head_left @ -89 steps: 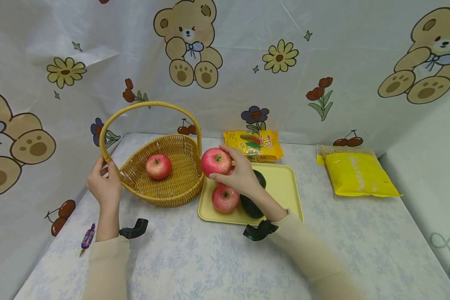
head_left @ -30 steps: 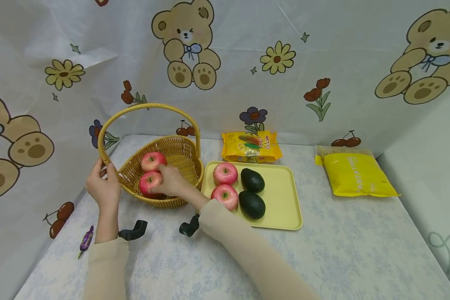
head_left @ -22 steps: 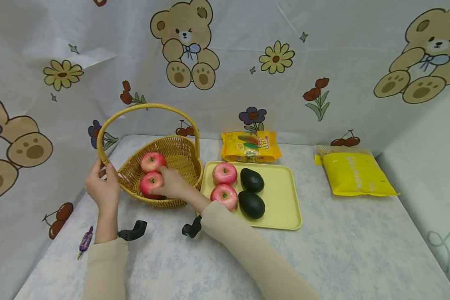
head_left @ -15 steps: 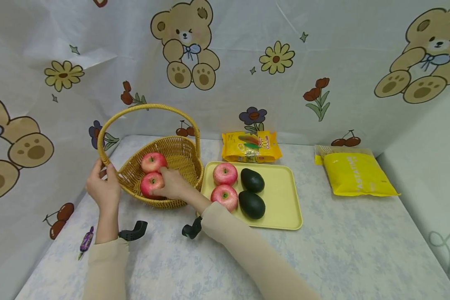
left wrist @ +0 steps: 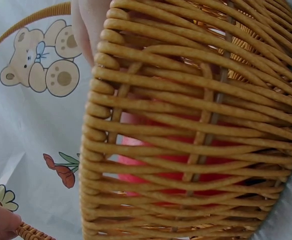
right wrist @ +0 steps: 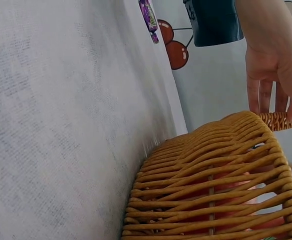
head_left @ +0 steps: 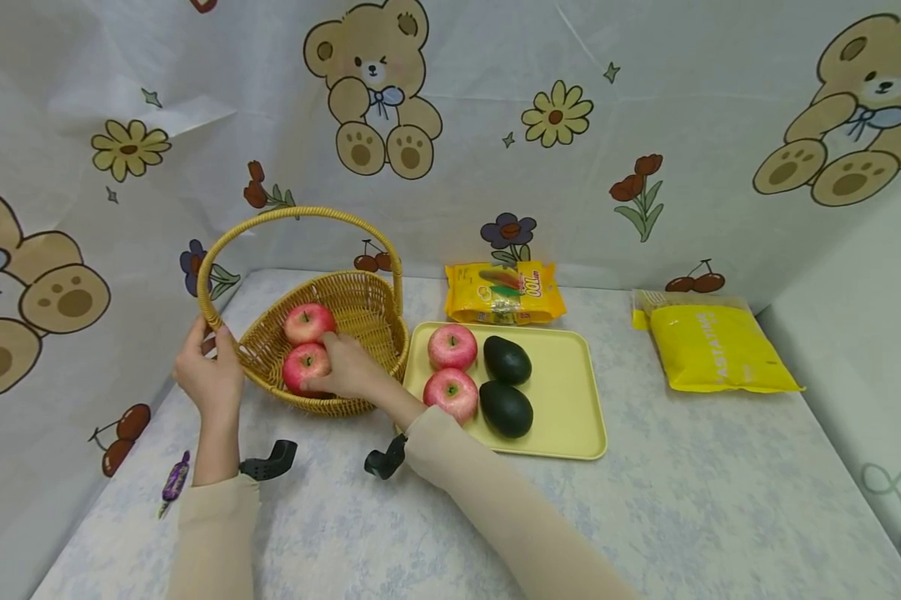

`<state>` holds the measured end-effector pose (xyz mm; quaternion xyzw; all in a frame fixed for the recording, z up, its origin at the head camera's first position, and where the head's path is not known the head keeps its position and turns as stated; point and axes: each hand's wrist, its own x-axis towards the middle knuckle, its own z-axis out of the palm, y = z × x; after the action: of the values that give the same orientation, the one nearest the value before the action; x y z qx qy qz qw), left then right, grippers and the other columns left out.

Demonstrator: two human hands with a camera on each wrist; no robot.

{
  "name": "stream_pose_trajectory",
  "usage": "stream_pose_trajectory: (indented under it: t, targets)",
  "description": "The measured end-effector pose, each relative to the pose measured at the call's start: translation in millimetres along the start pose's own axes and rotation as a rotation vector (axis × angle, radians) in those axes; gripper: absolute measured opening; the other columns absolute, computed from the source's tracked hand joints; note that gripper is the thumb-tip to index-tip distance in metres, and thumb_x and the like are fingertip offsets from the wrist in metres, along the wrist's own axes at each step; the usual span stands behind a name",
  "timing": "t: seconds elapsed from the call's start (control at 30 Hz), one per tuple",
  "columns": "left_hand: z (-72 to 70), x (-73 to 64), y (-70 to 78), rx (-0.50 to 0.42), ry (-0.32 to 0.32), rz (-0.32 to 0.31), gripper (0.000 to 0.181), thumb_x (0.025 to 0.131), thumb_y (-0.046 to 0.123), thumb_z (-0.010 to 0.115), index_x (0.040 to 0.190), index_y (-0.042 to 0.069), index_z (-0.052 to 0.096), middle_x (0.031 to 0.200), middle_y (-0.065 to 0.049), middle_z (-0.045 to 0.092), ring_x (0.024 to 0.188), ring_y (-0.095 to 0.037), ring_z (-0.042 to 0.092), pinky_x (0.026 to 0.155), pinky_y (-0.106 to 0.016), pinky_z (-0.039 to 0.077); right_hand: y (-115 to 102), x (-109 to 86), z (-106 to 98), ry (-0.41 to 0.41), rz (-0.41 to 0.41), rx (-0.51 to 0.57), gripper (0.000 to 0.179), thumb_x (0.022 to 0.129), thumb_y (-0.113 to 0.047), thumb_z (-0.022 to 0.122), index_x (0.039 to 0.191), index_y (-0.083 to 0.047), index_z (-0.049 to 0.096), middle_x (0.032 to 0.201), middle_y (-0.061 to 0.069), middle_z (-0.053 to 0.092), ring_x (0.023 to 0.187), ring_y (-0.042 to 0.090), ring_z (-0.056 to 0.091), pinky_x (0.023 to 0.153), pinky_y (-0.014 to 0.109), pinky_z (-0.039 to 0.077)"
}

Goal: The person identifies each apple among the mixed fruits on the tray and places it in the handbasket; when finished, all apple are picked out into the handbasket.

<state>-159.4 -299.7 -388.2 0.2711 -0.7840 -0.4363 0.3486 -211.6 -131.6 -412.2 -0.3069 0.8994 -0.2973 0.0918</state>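
A wicker basket (head_left: 378,333) with a tall arched handle stands on the left of the table. My left hand (head_left: 208,371) grips the handle low on its left side; the right wrist view shows those fingers around the woven handle (right wrist: 280,120). Inside the basket my right hand (head_left: 348,367) holds the nearer red apple (head_left: 300,367), its thumb on the near side. Another apple (head_left: 309,322) lies just behind it. Through the weave, red fruit (left wrist: 160,165) shows in the left wrist view. My right fingertips are partly hidden by the apples.
Right of the basket, a pale yellow tray (head_left: 566,400) bears two apples (head_left: 451,393) and two avocados (head_left: 506,408). Behind it lies a yellow snack packet (head_left: 504,292). A yellow pasta bag (head_left: 720,350) is at the far right, and a purple wrapped candy (head_left: 175,481) at the left.
Over three seconds my right hand has carried an apple from above the tray into the basket, beside the first one. It has barely moved in the last second. My left hand stays on the handle.
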Motion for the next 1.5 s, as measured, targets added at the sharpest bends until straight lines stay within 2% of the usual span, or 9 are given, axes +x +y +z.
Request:
stream_pose_trajectory:
  t: [0.17,0.3,0.5,0.63,0.97,1.2,1.4,1.5]
  targets:
    - [1.4,-0.2,0.9,0.005,-0.001,-0.003,0.038,0.101,0.022,0.049,0.137,0.015,0.059,0.130,-0.007,0.064,0.111,-0.024,0.062,0.085,-0.029,0.049,1.9,-7.0,-3.9,0.106,-0.041,0.022,0.075,0.085,-0.048,0.071,0.145,-0.012,0.044,0.137,0.006,0.052,0.122,0.019,0.054,0.098,0.034,0.048]
    - [2.5,-0.2,1.5,0.007,-0.006,0.002,0.038,0.101,0.022,0.049,0.137,0.016,0.058,0.130,-0.007,0.065,0.112,-0.023,0.062,0.084,-0.028,0.049,4.7,-15.7,-7.7,0.187,-0.125,0.058,0.072,0.085,-0.045,0.072,0.143,-0.013,0.046,0.134,0.003,0.053,0.119,0.016,0.055,0.098,0.029,0.047]
    - [2.6,0.2,2.0,0.007,-0.007,0.012,0.038,0.101,0.023,0.049,0.138,0.016,0.058,0.130,-0.007,0.064,0.111,-0.024,0.062,0.082,-0.024,0.047,8.3,-33.4,-13.9,0.253,-0.255,0.117,0.070,0.083,-0.040,0.076,0.141,-0.011,0.048,0.136,0.002,0.052,0.125,0.015,0.051,0.105,0.028,0.042]
    - [1.8,0.4,2.4,0.009,-0.003,0.011,0.038,0.101,0.023,0.049,0.137,0.016,0.058,0.130,-0.007,0.065,0.111,-0.024,0.062,0.080,-0.022,0.046,7.3,-50.8,-23.1,0.270,-0.294,0.162,0.072,0.082,-0.038,0.078,0.141,-0.011,0.047,0.139,0.003,0.051,0.129,0.016,0.048,0.108,0.031,0.040]
    - [0.7,1.1,1.4,0.007,-0.003,0.013,0.038,0.101,0.023,0.049,0.138,0.016,0.058,0.130,-0.007,0.064,0.111,-0.024,0.062,0.080,-0.022,0.046,18.1,-99.5,-53.0,0.251,-0.301,0.244,0.080,0.078,-0.035,0.082,0.145,-0.017,0.042,0.147,-0.002,0.043,0.135,0.013,0.042,0.110,0.038,0.040]
    - [0.2,0.3,0.7,0.003,-0.002,0.012,0.038,0.101,0.022,0.050,0.138,0.015,0.057,0.130,-0.008,0.064,0.111,-0.024,0.062,0.080,-0.023,0.046,42.8,-127.6,-71.1,0.305,-0.271,0.245,0.083,0.074,-0.031,0.086,0.144,-0.014,0.045,0.146,0.002,0.046,0.134,0.018,0.043,0.109,0.045,0.040]
    - [-0.3,0.8,0.0,0.005,0.004,0.018,0.038,0.102,0.022,0.050,0.138,0.014,0.058,0.129,-0.009,0.064,0.111,-0.024,0.062,0.084,-0.028,0.048,66.9,-146.8,-82.6,0.343,-0.222,0.298,0.084,0.072,-0.029,0.088,0.143,-0.019,0.046,0.143,0.001,0.049,0.130,0.016,0.046,0.108,0.046,0.041]
    - [-0.4,1.0,-0.3,0.008,0.006,0.023,0.038,0.101,0.022,0.050,0.137,0.014,0.058,0.129,-0.009,0.065,0.111,-0.024,0.062,0.084,-0.028,0.049,77.9,-154.6,-86.3,0.363,-0.210,0.287,0.082,0.072,-0.027,0.088,0.142,-0.018,0.047,0.143,0.003,0.049,0.132,0.018,0.045,0.109,0.047,0.038]
